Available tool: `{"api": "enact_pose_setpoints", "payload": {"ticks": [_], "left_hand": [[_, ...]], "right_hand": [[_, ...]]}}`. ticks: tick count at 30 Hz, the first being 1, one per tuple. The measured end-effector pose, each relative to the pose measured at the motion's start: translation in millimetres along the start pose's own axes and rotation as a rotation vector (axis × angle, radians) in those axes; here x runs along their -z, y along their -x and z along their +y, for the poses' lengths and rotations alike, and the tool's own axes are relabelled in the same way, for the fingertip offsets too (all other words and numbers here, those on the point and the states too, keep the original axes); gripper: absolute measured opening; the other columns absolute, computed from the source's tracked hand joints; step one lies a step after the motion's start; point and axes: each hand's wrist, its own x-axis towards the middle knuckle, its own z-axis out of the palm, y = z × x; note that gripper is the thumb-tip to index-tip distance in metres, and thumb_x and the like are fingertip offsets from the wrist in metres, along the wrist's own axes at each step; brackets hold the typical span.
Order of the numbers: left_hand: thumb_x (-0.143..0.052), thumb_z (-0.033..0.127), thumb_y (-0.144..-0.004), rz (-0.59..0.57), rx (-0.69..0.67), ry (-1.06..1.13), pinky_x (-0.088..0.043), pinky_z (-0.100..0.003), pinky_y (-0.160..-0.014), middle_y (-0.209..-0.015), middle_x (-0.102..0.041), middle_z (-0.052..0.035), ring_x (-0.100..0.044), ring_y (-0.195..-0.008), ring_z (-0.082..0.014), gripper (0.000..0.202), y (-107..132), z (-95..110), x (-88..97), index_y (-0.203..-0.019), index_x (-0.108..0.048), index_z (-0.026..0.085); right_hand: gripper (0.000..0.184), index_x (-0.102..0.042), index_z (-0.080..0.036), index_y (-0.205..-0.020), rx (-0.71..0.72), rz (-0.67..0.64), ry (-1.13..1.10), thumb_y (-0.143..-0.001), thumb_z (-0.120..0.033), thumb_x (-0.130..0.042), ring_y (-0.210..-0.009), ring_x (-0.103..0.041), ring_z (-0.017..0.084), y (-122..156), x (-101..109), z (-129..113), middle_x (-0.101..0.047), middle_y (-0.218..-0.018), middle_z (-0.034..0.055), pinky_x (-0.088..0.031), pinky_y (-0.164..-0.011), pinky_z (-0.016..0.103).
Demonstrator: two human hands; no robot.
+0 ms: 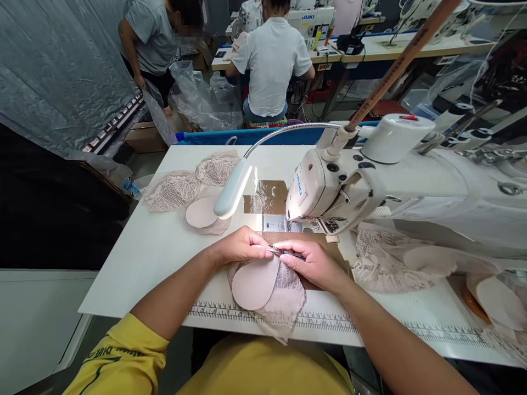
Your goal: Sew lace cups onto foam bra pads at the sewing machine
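My left hand (241, 245) is closed, pinching the top edge of a beige lace piece with a smooth oval pad (256, 283) that lies on the white table (152, 252) in front of me. My right hand (313, 262) is closed around a small dark metal tool (288, 253), maybe snips or tweezers, whose tip meets the fabric edge between my two hands. The piece lies just in front of the needle area of a white sewing machine (370, 181).
A stack of lace cups and pads (187, 189) sits at the far left of the table, another heap (391, 263) to the right under the machine arm. A gooseneck lamp (233, 189) hangs over the middle. A printed ruler (321, 320) runs along the near edge. Two other people work behind.
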Motion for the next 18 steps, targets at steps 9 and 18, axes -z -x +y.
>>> {"api": "enact_pose_setpoints", "payload": {"ticks": [9, 18], "left_hand": [[-0.074, 0.042, -0.07, -0.043, 0.019, -0.019, -0.031, -0.021, -0.049, -0.057, -0.048, 0.0023, -0.039, -0.052, -0.0072, 0.035, -2.9, -5.3, 0.4, -0.079, -0.072, 0.008], [-0.073, 0.04, -0.072, -0.056, 0.034, -0.028, -0.029, -0.02, -0.049, -0.058, -0.045, 0.0027, -0.037, -0.053, -0.007, 0.032, -0.9, -1.8, 0.0, -0.075, -0.069, 0.008]], "right_hand": [[0.025, -0.069, -0.024, -0.108, 0.018, -0.014, -0.03, -0.088, -0.033, -0.057, -0.097, -0.066, 0.02, -0.6, -3.5, -3.2, -0.072, -0.106, 0.0028, -0.052, -0.088, 0.034], [0.023, -0.071, -0.023, -0.104, -0.011, 0.013, -0.052, -0.088, -0.033, -0.058, -0.093, -0.067, 0.02, 0.3, -5.6, -4.9, -0.073, -0.101, 0.0031, -0.053, -0.083, 0.034]]}}
